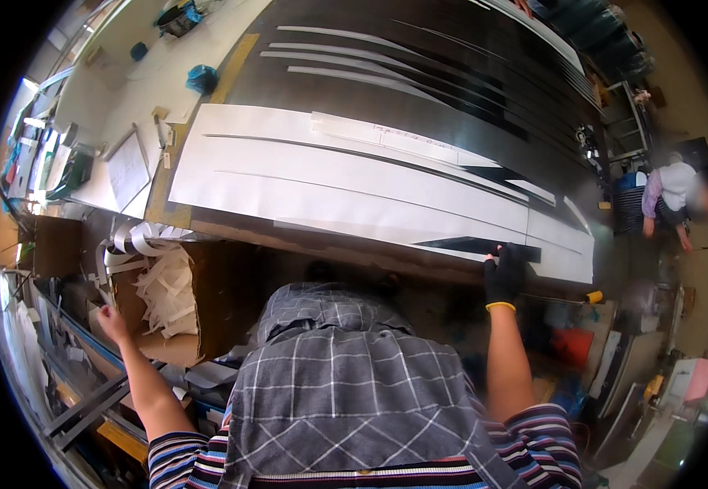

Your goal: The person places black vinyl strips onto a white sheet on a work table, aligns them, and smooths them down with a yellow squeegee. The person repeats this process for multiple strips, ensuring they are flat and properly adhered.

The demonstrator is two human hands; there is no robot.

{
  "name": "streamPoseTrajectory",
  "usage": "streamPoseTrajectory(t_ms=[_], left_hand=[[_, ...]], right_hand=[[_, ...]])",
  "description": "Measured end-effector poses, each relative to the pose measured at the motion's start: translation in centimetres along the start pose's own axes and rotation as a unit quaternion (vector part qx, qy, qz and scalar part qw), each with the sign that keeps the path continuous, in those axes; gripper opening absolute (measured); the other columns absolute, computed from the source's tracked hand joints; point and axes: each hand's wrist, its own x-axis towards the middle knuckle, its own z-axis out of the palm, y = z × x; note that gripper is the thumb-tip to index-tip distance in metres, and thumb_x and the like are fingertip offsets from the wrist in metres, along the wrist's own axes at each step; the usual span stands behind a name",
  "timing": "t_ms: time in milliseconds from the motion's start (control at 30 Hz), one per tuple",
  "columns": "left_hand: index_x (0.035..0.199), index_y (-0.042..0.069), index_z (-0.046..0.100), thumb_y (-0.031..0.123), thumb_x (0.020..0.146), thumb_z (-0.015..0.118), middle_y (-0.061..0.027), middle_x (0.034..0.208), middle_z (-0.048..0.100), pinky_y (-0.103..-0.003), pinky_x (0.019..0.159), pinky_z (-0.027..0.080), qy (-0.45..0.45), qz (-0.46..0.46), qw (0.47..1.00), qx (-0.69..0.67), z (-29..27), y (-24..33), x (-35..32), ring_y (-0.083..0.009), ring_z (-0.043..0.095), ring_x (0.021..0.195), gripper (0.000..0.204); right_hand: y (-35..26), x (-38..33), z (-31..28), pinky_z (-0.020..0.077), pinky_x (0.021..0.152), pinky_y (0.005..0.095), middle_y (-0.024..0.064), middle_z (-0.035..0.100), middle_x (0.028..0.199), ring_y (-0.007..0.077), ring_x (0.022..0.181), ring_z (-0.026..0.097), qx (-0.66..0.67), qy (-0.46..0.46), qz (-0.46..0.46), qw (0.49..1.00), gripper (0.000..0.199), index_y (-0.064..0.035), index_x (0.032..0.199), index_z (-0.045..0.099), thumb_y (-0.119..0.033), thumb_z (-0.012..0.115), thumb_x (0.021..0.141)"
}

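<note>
My left hand (113, 324) is bare and held out to the left, beside a cardboard box (211, 293). Its fingers are closed, with a thin white paper strip (109, 297) at the fingertips. The box holds a heap of white paper scraps (167, 293). My right hand (504, 277) wears a black glove that leaves fingertips bare. It lies at the near edge of a large white sheet (289, 179), by a dark strip-shaped area (476, 245). The right fingers are bent together; what they hold, if anything, is hidden.
The sheet lies on a large dark table (321, 94) with several long pale strips (346, 57) farther back. At the left are a ruled paper (129, 173) and a blue bundle (202, 79). A person (672, 191) is at the far right. A yellow-handled object (594, 297) sits at the near right.
</note>
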Motion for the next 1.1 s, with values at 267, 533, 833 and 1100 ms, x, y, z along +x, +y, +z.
streamPoseTrajectory(t_ms=[267, 533, 833, 1100], left_hand=[[0.125, -0.004, 0.059, 0.017, 0.088, 0.066, -0.0153, 0.109, 0.068, -0.033, 0.085, 0.051, -0.465, -0.119, 0.853, -0.204, 10.1, 12.3, -21.6, -0.0221, 0.064, 0.099, 0.043], [0.112, -0.001, 0.065, 0.007, 0.087, 0.066, -0.0080, 0.100, 0.070, -0.029, 0.084, 0.051, -0.609, 0.000, 0.718, -0.336, 0.9, 36.7, -32.6, -0.0153, 0.065, 0.093, 0.027], [0.129, -0.002, 0.056, 0.016, 0.100, 0.053, -0.0141, 0.119, 0.067, -0.034, 0.089, 0.053, -0.706, -0.196, 0.493, -0.469, -2.6, 50.0, -38.3, -0.0223, 0.066, 0.107, 0.034], [0.157, 0.013, 0.010, 0.019, 0.105, 0.033, -0.0191, 0.157, 0.029, -0.049, 0.115, 0.032, -0.366, -0.207, 0.527, -0.739, -3.8, 55.7, -37.4, -0.0336, 0.035, 0.142, 0.057]], right_hand=[[-1.1, -1.2, -3.6, 0.0383, 0.104, 0.0474, 0.0148, 0.053, 0.130, 0.0363, 0.123, 0.047, 0.053, -0.090, -0.104, 0.989, 0.063, -0.0028, 0.115, 0.059, -0.043, 0.080, 0.072], [1.5, -3.7, -2.6, 0.0407, 0.100, 0.0471, 0.0135, 0.057, 0.116, 0.0355, 0.112, 0.052, 0.049, -0.082, -0.186, 0.978, 0.033, -0.0043, 0.106, 0.060, -0.009, 0.071, 0.075], [-3.1, 5.4, -16.9, 0.0442, 0.086, 0.0442, 0.0096, 0.061, 0.089, 0.0321, 0.092, 0.057, 0.085, -0.054, -0.205, 0.974, 0.013, -0.0085, 0.087, 0.062, -0.006, 0.069, 0.076], [2.5, 7.4, -15.3, 0.0462, 0.083, 0.0418, 0.0092, 0.064, 0.085, 0.0311, 0.087, 0.061, 0.212, -0.142, -0.250, 0.934, 0.012, -0.0075, 0.088, 0.065, -0.008, 0.069, 0.077]])
